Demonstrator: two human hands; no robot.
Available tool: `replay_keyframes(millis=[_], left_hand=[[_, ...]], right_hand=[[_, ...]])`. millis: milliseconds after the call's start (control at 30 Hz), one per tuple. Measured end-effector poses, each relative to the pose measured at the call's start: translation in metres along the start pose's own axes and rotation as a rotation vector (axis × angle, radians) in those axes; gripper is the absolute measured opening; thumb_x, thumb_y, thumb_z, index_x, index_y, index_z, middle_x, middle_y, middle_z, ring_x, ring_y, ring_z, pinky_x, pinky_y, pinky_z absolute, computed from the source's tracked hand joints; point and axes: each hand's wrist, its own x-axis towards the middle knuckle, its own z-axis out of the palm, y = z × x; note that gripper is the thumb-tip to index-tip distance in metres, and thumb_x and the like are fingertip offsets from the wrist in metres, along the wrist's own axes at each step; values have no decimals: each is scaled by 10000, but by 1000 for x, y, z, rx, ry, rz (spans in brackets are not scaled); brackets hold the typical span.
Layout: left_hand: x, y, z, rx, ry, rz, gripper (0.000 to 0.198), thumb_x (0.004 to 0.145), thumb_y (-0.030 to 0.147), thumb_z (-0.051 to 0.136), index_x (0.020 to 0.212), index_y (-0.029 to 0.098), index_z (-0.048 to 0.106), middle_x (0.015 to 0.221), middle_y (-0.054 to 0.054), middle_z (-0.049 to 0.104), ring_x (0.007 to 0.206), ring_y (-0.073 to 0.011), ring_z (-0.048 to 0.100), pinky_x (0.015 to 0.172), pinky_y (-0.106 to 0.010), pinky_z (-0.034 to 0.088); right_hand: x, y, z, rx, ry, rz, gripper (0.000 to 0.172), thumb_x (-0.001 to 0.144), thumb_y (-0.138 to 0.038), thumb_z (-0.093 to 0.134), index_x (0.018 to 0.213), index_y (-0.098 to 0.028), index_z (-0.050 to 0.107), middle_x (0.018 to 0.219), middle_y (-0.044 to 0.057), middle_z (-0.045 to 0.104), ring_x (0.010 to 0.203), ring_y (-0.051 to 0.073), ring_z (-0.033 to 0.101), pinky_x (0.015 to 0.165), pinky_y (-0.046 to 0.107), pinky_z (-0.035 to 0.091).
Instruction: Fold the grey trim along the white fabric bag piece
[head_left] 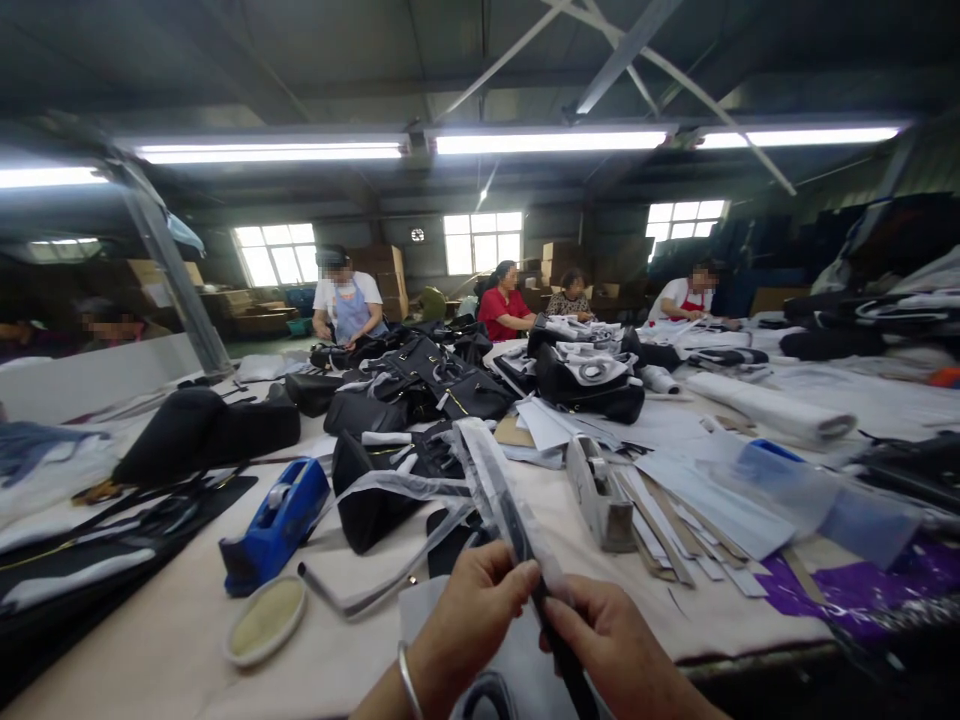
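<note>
My left hand [476, 605] and my right hand [604, 635] are side by side at the front of the table, thumbs on top. Both are closed on a black strap [564, 645], which runs from the lower edge up between them. Beyond my fingers the strap is covered by a translucent white wrapping [486, 470]. A thinner wrapped strap [401, 487] trails off to the left, near a black bag [367, 510]. Under my hands lies some white sheet material with a dark loop [487, 692], partly hidden by my wrists.
On the table [360, 665], a blue tape dispenser [277, 525] and a round dish [234, 652] stand left, a grey tape dispenser [600, 495] right. Cardboard strips [667, 530] and plastic sheets [720, 490] lie further right. Black bags [420, 375] pile up ahead; several people work beyond.
</note>
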Motion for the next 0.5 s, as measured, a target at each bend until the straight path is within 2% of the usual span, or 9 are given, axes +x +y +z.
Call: replay_keyframes(millis=[67,167,233,300,367,400,500], left_hand=[[-4,0,-2,39,39,22,241,817,360,671,750,132,710,646,-8,600,586,-124,463,556,-227,347],[-7,5,-13,58,171,97,193,838,339,653,878,169,735,704,-6,616,682,-155,514,625,-231,397],[-12,9,-20,99,282,147,218,838,379,668,861,174,740,654,2,590,639,-147,497,595,-229,393],[-21,9,-19,97,327,148,263,808,430,709,783,170,741,575,10,552,547,-126,453,534,-229,374],[-34,2,-11,17,276,96,326,761,497,754,740,172,750,567,-10,575,506,-128,464,509,-245,393],[-42,-5,-6,-40,236,59,344,735,526,773,750,182,763,584,-27,604,496,-136,482,500,-258,402],[-67,-31,6,-259,151,-15,325,693,544,804,821,246,795,630,-62,671,488,-167,524,504,-303,416]], right_hand=[[0,-3,-5,-117,27,-82,449,905,-567,507,779,-159,645,694,29,629,633,155,559,570,262,419],[-3,0,-9,-228,155,-182,442,920,-556,495,790,-164,654,740,39,626,720,171,550,648,275,421],[-6,6,-8,-142,127,-77,535,912,-631,452,772,-153,649,651,27,592,621,144,518,582,259,393],[-8,12,-3,78,-39,143,644,883,-724,390,817,-137,648,549,-1,545,463,98,423,460,230,296],[-8,14,5,291,-172,276,698,851,-776,369,870,-132,635,499,-26,512,380,71,343,404,215,202],[-7,14,8,356,-192,278,684,833,-784,399,851,-138,623,483,-39,489,368,65,325,398,210,184],[-6,7,16,405,-148,195,590,762,-761,560,692,-175,547,440,-84,381,365,50,269,398,208,180]])
